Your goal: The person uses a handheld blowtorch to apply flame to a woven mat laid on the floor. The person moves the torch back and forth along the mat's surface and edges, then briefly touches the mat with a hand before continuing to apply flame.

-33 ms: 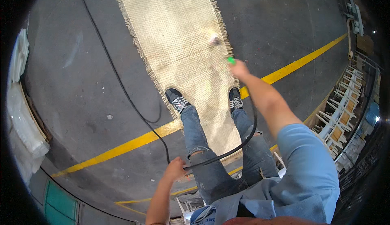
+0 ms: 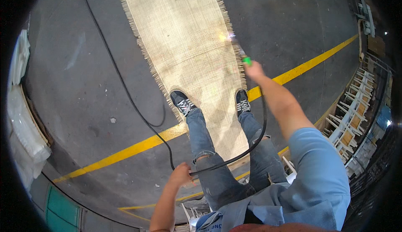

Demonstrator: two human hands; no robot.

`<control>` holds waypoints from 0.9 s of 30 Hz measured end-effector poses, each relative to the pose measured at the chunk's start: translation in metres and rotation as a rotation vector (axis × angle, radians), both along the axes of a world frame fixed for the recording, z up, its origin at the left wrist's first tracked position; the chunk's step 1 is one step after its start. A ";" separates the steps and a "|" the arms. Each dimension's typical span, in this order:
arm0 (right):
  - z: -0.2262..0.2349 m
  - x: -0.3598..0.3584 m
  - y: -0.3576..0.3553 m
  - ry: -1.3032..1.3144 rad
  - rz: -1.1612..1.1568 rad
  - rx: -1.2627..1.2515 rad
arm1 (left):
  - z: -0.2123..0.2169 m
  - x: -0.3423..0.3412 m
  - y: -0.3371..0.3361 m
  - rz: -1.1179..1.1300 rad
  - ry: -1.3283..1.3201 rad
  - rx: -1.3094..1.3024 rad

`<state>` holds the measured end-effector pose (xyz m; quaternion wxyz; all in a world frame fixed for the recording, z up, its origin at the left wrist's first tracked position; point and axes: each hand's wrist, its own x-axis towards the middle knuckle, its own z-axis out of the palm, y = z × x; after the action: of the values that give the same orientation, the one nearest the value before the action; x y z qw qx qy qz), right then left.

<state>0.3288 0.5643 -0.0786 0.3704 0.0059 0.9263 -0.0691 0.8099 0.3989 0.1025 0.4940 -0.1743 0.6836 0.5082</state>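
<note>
A long strip of pale woven cane webbing [image 2: 176, 27] with fringed sides lies on the floor, and I stand astride its near part in dark shoes. My right hand [image 2: 254, 70] is closed around a gas torch [image 2: 246, 60] with a green part on its handle. Its nozzle points forward and left; a bright yellow and bluish flame [image 2: 230, 37] glows at the strip's right edge. A black hose [image 2: 222, 163] loops from the torch across my legs. Beside my left knee, my left hand [image 2: 181, 174] grips that hose, its fingers wrapped round it.
The hose runs on across the grey floor [image 2: 79, 94] to the far left. A yellow line [image 2: 310, 67] crosses the floor, passing under the strip. Plastic-wrapped stacks [image 2: 31, 127] stand at the left; a rack of white pieces [image 2: 351, 110] lines the right.
My right hand has moved slightly right and the torch with it. The flame's glow has shifted from inside the strip to its right fringe. My left hand stays in place.
</note>
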 end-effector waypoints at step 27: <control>-0.013 0.163 -0.164 -0.478 0.076 -0.460 | 0.025 -0.087 0.108 0.140 0.247 -0.249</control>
<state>0.4920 0.4000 -0.0921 0.5712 -0.0965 0.7728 -0.2592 0.7230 0.5071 0.1279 0.3441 -0.2176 0.7830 0.4703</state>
